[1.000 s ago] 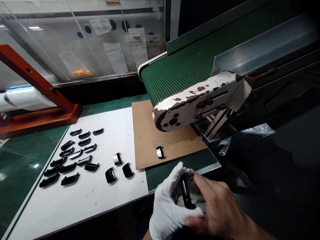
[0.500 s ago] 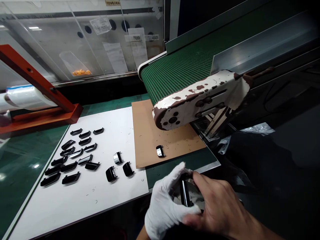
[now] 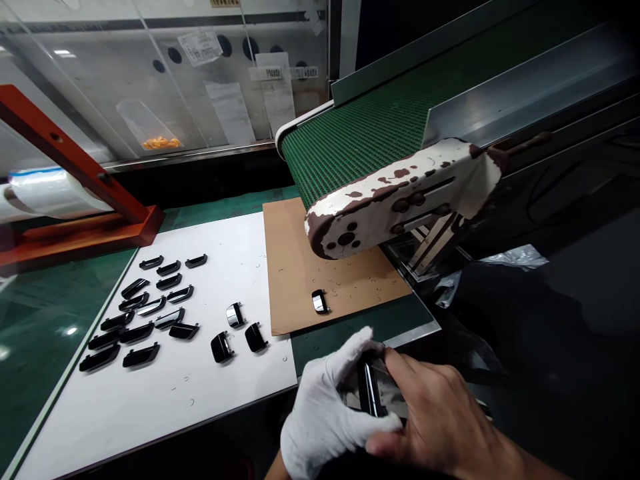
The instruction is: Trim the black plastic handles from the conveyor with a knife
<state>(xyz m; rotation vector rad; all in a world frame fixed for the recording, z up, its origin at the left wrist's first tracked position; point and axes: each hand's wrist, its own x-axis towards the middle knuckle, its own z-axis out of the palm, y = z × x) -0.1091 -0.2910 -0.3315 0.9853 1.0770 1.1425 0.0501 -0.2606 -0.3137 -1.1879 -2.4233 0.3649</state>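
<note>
A glossy black plastic part [image 3: 369, 388] is held in front of the table's near edge. My left hand [image 3: 330, 407], in a white glove, grips it from the left with thumb and fingers. From the right, my bare right hand [image 3: 440, 407] pinches its upper and lower ends. Part of the piece is covered by my fingers. One similar black part [image 3: 321, 302] lies on the brown cardboard [image 3: 295, 267] just beyond my hands. More of them, such as the black part [image 3: 257, 337], rest on the white sheet [image 3: 225, 393] to the left, several in loose rows.
A green conveyor belt [image 3: 360, 147] slopes down over the cardboard, its chipped white end bracket [image 3: 345, 220] low above it. At the left stands an orange frame [image 3: 145, 227] with a clear film roll [image 3: 50, 193]. Small curled scraps dot the sheet and cardboard.
My gloved left hand has shifted slightly left, and the held part has tilted a little. Otherwise the grip looks the same; the loose parts have stayed put.
</note>
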